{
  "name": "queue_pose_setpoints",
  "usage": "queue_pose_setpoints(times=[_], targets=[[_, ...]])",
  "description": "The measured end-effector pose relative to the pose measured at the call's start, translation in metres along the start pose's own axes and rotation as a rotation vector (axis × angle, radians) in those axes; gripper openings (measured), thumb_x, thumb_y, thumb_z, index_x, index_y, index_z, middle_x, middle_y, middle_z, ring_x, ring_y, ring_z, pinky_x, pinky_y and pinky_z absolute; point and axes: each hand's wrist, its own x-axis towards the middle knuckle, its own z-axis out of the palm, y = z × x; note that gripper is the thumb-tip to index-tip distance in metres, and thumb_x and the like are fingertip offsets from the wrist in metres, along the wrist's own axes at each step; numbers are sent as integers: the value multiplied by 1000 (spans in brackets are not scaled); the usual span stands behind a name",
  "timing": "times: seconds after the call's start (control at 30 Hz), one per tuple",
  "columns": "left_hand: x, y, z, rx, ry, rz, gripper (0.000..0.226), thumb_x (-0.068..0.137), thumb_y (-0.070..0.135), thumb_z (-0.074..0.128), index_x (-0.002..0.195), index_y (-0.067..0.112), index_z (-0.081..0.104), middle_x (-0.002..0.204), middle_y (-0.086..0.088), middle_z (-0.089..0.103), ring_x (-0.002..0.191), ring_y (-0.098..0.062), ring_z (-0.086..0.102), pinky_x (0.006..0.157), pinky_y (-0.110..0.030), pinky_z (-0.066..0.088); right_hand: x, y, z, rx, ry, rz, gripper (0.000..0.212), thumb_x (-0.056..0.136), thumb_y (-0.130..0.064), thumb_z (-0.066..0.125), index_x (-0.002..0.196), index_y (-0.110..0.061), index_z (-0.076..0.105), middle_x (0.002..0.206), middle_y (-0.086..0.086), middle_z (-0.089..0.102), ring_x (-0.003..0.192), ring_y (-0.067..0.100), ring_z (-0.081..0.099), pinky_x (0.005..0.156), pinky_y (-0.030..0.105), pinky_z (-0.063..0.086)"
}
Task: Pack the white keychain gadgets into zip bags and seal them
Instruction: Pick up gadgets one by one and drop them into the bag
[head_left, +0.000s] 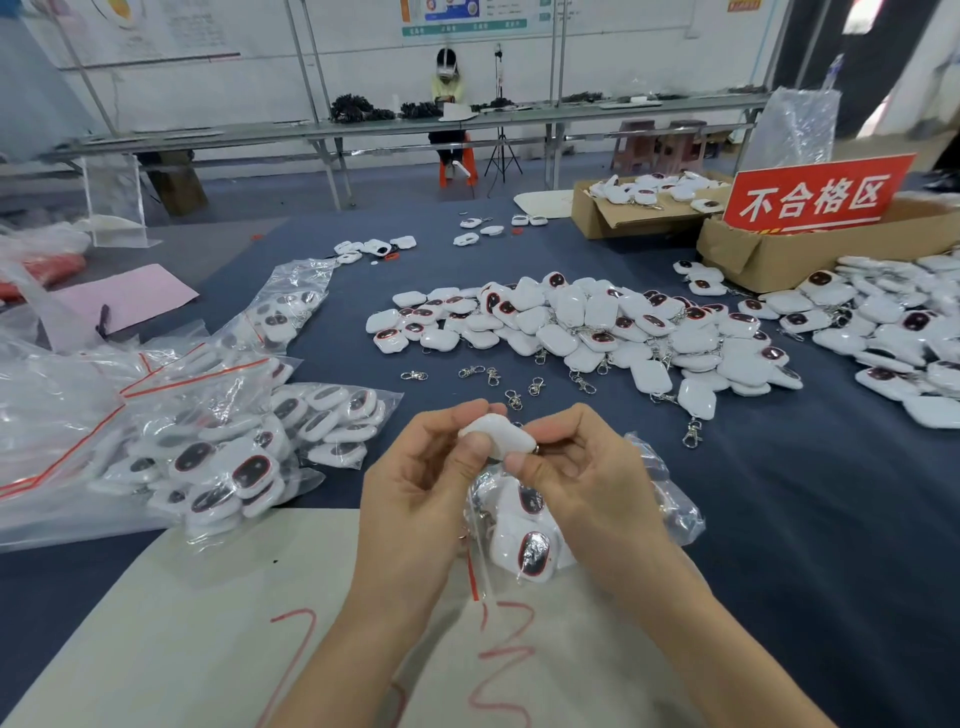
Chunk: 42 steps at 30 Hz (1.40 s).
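While fingers (475, 445) pinch a gadget (500, 433), loose clips (536, 386) lie just beyond.

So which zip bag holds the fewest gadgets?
The zip bag right beneath the left hand and right hand, which pinch one white gadget: few gadgets inside, while the bags on the left are stuffed full.

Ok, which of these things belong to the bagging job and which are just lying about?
Job: white gadget pinched by left hand and right hand; part-filled zip bag beneath; loose gadget pile; filled bags.
Lying about: red sign; cardboard box; pink sheet; person at far bench.
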Motion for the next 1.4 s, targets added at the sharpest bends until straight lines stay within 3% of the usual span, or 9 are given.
queue_pose_setpoints(times=[0.13,0.33,0.5,0.67,0.83,0.93,1.13,1.27,1.4], targets=[[-1,1,1,18,-7,30,19,90,-1,64,97,14,73,100,6,79,93,-3,73,77,-10,51,-1,3,0,-50,21,-24,33,84,-1,77,78,-30,64,86,0,75,85,31,70,77,42,57],[-1,2,0,6,-24,27,24,91,-6,62,95,13,74,101,5,79,95,-4,73,78,-10,52,-1,4,-1,-73,11,-56,41,84,-2,77,77,-41,66,85,-9,73,83,23,70,71,32,57],[0,-2,0,-10,-56,-1,18,88,17,63,97,26,75,120,9,73,116,-12,68,95,-20,53,-2,4,-4,-204,106,-238,40,83,3,76,74,-33,61,90,-11,68,80,5,66,64,12,51],[1,-3,0,-19,-61,-5,18,89,22,63,101,29,75,120,8,74,114,-12,68,90,-16,52,-1,5,-5,-459,200,-492,37,79,11,76,78,-22,59,94,-14,63,89,0,61,75,7,44],[2,-4,-1,-23,-62,-20,19,90,23,65,105,29,75,115,3,75,108,-13,71,86,-18,54,-3,4,-5,-447,205,-458,34,81,4,78,79,-25,60,90,-14,65,88,1,63,73,8,45],[2,-4,-3,-52,-53,-75,25,87,28,67,111,33,71,111,1,76,105,-16,72,84,-20,55,-4,1,-4,-262,151,-293,29,81,-7,81,81,-32,66,85,-17,70,78,-1,66,62,4,46],[2,-5,-1,-123,-1,-206,28,79,37,71,102,20,72,98,-6,78,89,-20,74,73,-25,59,-6,-5,-2,-303,12,-347,18,93,-18,71,100,-35,73,100,-22,74,96,3,70,78,10,49],[15,0,-11,-321,108,-194,20,89,28,63,103,13,62,101,-9,76,86,-22,72,72,-26,58,1,-9,-16,-245,224,-297,20,98,-38,55,113,-46,65,105,-23,71,100,1,67,78,13,51],[29,7,-32,-418,303,-286,9,93,32,67,89,26,70,80,5,66,59,-7,53,52,-18,46,11,-14,-34,-92,503,-255,28,103,-18,49,111,-41,63,99,-16,71,87,-1,67,75,11,50]])
